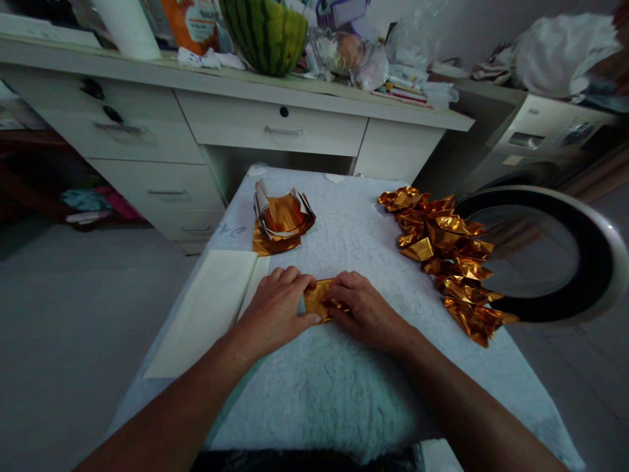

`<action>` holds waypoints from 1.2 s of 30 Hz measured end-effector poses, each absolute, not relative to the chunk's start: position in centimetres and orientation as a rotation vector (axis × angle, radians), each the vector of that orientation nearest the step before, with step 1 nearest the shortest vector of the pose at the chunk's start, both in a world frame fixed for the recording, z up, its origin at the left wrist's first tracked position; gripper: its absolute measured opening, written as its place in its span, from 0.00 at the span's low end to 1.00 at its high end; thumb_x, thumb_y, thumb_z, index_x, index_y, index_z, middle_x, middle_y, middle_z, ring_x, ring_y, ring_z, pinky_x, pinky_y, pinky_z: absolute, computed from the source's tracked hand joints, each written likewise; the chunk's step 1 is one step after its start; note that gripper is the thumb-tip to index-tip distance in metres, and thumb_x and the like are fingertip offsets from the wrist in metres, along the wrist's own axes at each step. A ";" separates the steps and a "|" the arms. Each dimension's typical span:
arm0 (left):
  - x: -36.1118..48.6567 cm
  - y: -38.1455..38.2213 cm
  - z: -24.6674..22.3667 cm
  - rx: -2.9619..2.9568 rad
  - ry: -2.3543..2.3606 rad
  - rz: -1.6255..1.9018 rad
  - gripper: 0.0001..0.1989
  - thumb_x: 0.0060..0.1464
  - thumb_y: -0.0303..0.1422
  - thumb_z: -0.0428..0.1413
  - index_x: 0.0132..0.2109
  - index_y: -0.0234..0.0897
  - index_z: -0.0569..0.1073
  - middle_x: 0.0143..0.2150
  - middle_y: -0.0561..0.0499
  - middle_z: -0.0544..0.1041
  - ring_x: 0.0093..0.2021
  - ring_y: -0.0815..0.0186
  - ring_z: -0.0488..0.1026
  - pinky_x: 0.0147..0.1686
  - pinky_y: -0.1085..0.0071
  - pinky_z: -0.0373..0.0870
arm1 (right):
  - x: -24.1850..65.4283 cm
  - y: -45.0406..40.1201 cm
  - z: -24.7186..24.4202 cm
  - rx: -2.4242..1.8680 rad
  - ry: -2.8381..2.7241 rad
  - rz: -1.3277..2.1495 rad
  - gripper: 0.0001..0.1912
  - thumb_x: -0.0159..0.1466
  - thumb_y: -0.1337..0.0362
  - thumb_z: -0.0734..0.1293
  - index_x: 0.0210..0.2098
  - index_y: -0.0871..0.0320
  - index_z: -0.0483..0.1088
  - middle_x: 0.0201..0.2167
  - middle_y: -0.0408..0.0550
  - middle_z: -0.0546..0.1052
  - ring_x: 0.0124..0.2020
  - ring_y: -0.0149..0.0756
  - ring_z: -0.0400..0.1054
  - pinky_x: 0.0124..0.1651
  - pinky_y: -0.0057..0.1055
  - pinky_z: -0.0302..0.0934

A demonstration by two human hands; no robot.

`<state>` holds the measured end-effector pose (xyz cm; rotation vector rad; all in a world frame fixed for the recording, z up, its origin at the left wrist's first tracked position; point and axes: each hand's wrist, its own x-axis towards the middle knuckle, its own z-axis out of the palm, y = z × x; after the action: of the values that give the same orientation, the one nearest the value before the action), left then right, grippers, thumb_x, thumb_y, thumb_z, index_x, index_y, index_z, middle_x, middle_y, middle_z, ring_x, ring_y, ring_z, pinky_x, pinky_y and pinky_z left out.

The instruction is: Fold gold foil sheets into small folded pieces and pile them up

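Observation:
A small piece of gold foil paper [318, 299] lies on the cloth-covered table between my two hands. My left hand [282, 301] grips its left end, with the thumb at the near edge and the fingers at the far edge. At the right end, the bent fingers of my right hand [361, 305] press on the foil, which looks creased there. A curled stack of gold foil sheets [284, 215] with pale backs stands beyond my left hand. Over to the right runs a row of folded gold foil pieces [437, 236].
White paper sheets [209, 308] lie left of my left forearm. Behind the table stands a white drawer desk [275, 124] bearing a cut watermelon [268, 33] and clutter. The open round door of a washing machine [609, 255] reaches close to the table's right side.

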<state>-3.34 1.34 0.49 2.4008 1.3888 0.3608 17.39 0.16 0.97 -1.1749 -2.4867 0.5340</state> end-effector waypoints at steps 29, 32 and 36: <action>-3.9 1.3 1.0 2.322 1.319 0.219 0.22 0.51 0.36 0.58 0.53 0.40 0.68 0.50 0.46 0.69 0.51 0.52 0.62 0.51 0.56 0.61 | 15.0 -1.5 0.5 -1.708 -2.366 0.211 0.23 0.61 0.50 0.67 0.49 0.58 0.64 0.45 0.54 0.69 0.46 0.49 0.61 0.48 0.46 0.57; -3.8 1.4 1.1 2.308 1.318 0.212 0.23 0.50 0.37 0.58 0.54 0.41 0.68 0.51 0.46 0.69 0.51 0.52 0.63 0.51 0.56 0.61 | 15.9 -1.4 0.5 -1.718 -2.331 0.237 0.26 0.60 0.50 0.68 0.52 0.57 0.63 0.46 0.54 0.69 0.47 0.49 0.61 0.49 0.46 0.56; -3.8 1.4 1.2 2.294 1.321 0.207 0.22 0.50 0.37 0.58 0.53 0.42 0.68 0.51 0.47 0.69 0.52 0.52 0.63 0.52 0.56 0.61 | 17.5 -1.4 0.5 -1.747 -2.309 0.239 0.30 0.59 0.50 0.69 0.55 0.58 0.61 0.48 0.56 0.69 0.48 0.50 0.61 0.49 0.47 0.56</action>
<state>-3.85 1.41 1.22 2.2935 1.3207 0.2065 17.54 -1.38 0.48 -1.7471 -2.3090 0.2390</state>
